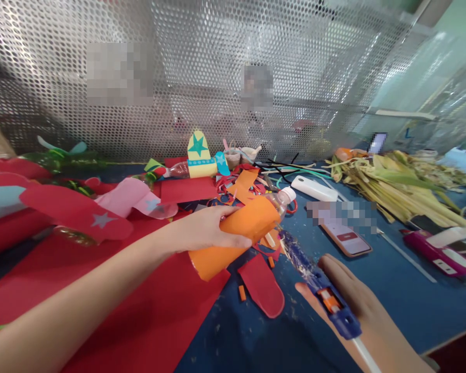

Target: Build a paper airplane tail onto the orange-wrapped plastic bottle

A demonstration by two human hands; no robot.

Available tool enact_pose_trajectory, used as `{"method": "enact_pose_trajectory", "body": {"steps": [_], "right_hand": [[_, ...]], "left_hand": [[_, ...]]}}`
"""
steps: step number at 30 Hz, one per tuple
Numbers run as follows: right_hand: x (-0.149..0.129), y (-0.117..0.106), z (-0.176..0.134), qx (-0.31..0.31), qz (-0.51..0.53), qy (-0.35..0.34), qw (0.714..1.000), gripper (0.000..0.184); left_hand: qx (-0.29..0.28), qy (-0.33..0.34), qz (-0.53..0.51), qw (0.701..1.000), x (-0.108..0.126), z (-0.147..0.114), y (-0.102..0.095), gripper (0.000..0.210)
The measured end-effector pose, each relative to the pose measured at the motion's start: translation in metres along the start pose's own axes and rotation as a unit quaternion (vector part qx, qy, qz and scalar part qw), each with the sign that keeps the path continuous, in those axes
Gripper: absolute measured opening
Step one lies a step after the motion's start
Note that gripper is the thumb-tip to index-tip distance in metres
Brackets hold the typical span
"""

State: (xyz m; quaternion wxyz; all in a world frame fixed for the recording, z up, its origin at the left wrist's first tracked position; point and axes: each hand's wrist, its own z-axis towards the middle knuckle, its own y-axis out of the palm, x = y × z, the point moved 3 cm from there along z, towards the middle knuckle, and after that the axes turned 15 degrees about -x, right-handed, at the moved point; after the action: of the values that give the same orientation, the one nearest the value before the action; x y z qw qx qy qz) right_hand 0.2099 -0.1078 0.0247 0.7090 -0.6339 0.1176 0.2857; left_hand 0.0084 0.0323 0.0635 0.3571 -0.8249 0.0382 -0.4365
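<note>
My left hand (205, 228) is wrapped round a plastic bottle (275, 201) with a white cap, its body covered in orange paper (233, 235). The bottle is tilted, cap toward the upper right. In my right hand (345, 280) is a blue hot glue gun (318, 285), a white glue stick poking out of its back end. Its nozzle points at the bottle's shoulder, near the edge of the orange paper; whether it touches I cannot tell. Below the bottle lies a red rounded paper piece (263, 285) beside small orange scraps (242, 293).
Red sheets (140, 295) cover the left side. Behind stands a bottle plane with a yellow star tail (198, 150). A phone (345, 235), a white device (314, 188), a magenta glue gun (438, 254) and dried husks (388, 181) lie right. A perforated metal screen (209, 62) borders the back.
</note>
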Motion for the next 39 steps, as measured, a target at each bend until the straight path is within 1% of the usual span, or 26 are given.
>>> {"method": "enact_pose_trajectory", "body": {"steps": [3,6,8,10,13,15,17,19,22,24,25,26,27,28,29,30,31,33,36,39], "right_hand": [[0.003,0.001,-0.001,0.008,-0.012,0.0,1.0,0.016],[0.0,0.0,-0.001,0.028,-0.042,-0.003,0.999,0.02],[-0.002,-0.004,-0.001,0.048,-0.073,-0.022,0.996,0.021],[0.001,-0.01,0.0,0.055,-0.103,-0.033,0.993,0.016],[0.021,-0.016,0.002,0.038,-0.179,-0.005,0.983,0.011],[0.04,-0.016,0.004,0.026,-0.258,0.013,0.966,0.014],[0.06,-0.012,0.006,-0.014,-0.268,0.021,0.963,0.015],[0.075,-0.007,0.006,-0.064,-0.236,0.024,0.969,0.02],[0.085,-0.008,0.004,-0.152,-0.196,0.004,0.969,0.02],[0.082,-0.016,0.004,-0.179,-0.198,-0.008,0.964,0.026],[0.078,-0.021,0.005,-0.175,-0.206,-0.01,0.963,0.03],[0.07,-0.026,0.009,-0.154,-0.215,-0.009,0.964,0.032],[0.061,-0.03,0.013,-0.13,-0.218,-0.006,0.967,0.03],[0.05,-0.031,0.02,-0.111,-0.212,-0.013,0.971,0.023],[0.039,-0.028,0.028,-0.123,-0.192,-0.027,0.973,0.016],[0.027,-0.021,0.036,-0.148,-0.166,-0.056,0.973,0.014],[0.016,-0.013,0.045,-0.182,-0.145,-0.087,0.969,0.015],[0.0,0.007,0.062,-0.233,-0.147,-0.148,0.95,0.017],[-0.003,0.03,0.079,-0.25,-0.181,-0.171,0.936,0.015],[0.004,0.039,0.083,-0.25,-0.182,-0.178,0.934,0.01]], "left_hand": [[-0.001,-0.019,-0.007,1.0,0.002,0.0,0.0,0.068],[-0.002,-0.038,-0.005,0.999,0.002,0.0,0.0,0.074],[-0.001,-0.038,0.011,0.999,0.001,0.0,0.0,0.078],[0.01,-0.035,0.048,0.998,-0.001,0.0,0.0,0.082],[0.041,-0.051,0.111,0.992,-0.005,0.003,0.0,0.087],[0.057,-0.067,0.135,0.987,-0.007,0.005,0.0,0.092],[0.059,-0.069,0.147,0.985,-0.009,0.007,0.0,0.092],[0.057,-0.065,0.156,0.984,-0.009,0.007,0.0,0.092],[0.059,-0.064,0.162,0.983,-0.01,0.008,-0.001,0.093],[0.06,-0.067,0.165,0.982,-0.01,0.008,-0.001,0.094],[0.059,-0.069,0.167,0.982,-0.01,0.008,-0.001,0.094],[0.057,-0.071,0.169,0.981,-0.011,0.008,-0.001,0.093],[0.054,-0.072,0.172,0.981,-0.011,0.009,-0.001,0.092],[0.051,-0.074,0.174,0.981,-0.011,0.01,-0.001,0.092],[0.048,-0.076,0.175,0.98,-0.011,0.01,0.0,0.092],[0.045,-0.079,0.178,0.98,-0.012,0.011,0.0,0.092],[0.042,-0.079,0.18,0.98,-0.013,0.012,0.001,0.092],[0.038,-0.073,0.184,0.979,-0.015,0.014,0.001,0.091],[0.032,-0.066,0.183,0.98,-0.021,0.016,0.001,0.091],[0.027,-0.068,0.172,0.982,-0.026,0.018,0.001,0.091]]}}
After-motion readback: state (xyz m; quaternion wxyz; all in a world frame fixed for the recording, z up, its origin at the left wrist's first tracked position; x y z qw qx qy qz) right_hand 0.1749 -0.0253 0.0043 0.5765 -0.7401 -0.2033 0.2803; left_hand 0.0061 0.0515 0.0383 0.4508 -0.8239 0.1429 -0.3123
